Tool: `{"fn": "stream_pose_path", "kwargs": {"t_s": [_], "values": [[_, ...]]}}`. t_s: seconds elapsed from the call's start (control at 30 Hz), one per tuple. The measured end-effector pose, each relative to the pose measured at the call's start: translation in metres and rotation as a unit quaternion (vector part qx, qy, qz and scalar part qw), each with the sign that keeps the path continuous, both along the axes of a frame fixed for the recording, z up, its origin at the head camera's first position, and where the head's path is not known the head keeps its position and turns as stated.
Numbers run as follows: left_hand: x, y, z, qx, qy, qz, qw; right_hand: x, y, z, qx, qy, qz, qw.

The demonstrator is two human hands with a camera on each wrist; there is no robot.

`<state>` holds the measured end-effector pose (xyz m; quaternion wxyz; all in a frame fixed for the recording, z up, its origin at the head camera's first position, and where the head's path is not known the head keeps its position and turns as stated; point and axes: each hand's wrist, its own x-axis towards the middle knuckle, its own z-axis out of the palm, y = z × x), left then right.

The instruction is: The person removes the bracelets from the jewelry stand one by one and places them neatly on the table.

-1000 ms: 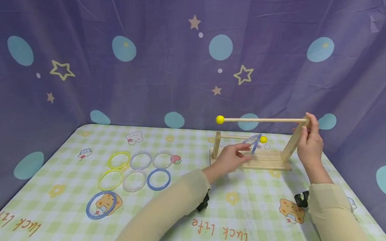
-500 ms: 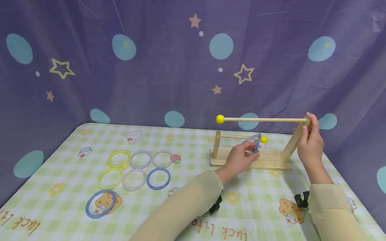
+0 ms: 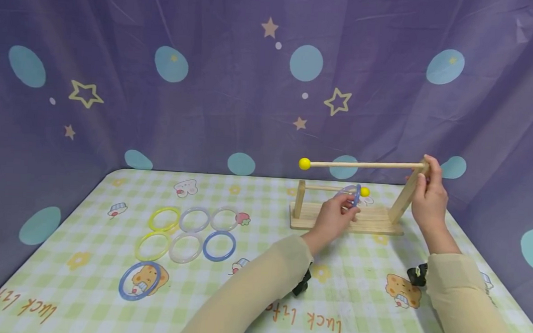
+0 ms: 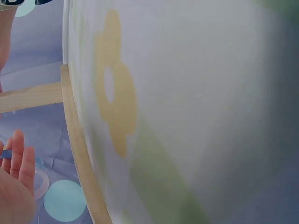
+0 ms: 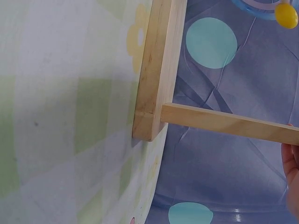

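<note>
A wooden stand (image 3: 374, 225) has a short post on its left and a tall slanted post (image 3: 402, 199) on its right. Each post carries a horizontal rod tipped with a yellow ball. My left hand (image 3: 333, 218) pinches a blue ring (image 3: 358, 190) beside the ball (image 3: 364, 192) of the lower rod; the ring appears to hang around that rod. A paler ring (image 3: 344, 191) shows just left of it, partly hidden by my fingers. My right hand (image 3: 429, 200) grips the top of the tall post, where the upper rod (image 3: 366, 165) joins.
Several rings lie flat on the checked tablecloth to the left: yellow ones (image 3: 151, 225), clear ones, a blue ring (image 3: 218, 259) and a larger-looking blue ring (image 3: 126, 295) nearer the front. A purple patterned curtain (image 3: 229, 109) hangs behind the table.
My left hand has moved right along the lower rod and now holds the blue ring, which has shifted right close to the yellow ball. My right hand stays on the tall post.
</note>
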<state>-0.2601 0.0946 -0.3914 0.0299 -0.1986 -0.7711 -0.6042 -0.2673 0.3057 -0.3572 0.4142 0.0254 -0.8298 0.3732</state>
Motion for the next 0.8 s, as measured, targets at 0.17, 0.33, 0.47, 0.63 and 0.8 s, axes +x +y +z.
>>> {"fn": "stream_pose_path", "kwargs": {"t_s": [0.17, 0.33, 0.47, 0.63, 0.8], "values": [[-0.002, 0.004, 0.002, -0.003, 0.015, -0.007, 0.9999, -0.001, 0.0, -0.001, -0.007, 0.001, 0.0, 1.0], [-0.001, 0.006, 0.005, -0.01, 0.021, -0.027, 0.9994, -0.001, 0.0, -0.002, -0.008, 0.003, 0.001, 1.0], [0.004, 0.004, 0.007, -0.027, 0.029, -0.042, 0.9983, -0.001, 0.0, -0.002, -0.008, 0.004, 0.002, 1.0], [0.011, -0.001, 0.01, -0.042, 0.034, -0.066, 0.9964, -0.001, 0.001, -0.002, -0.009, 0.005, 0.001, 1.0], [0.016, -0.012, 0.011, -0.031, 0.039, -0.101, 0.9937, 0.0, 0.001, -0.001, -0.008, 0.002, 0.0, 1.0]]}}
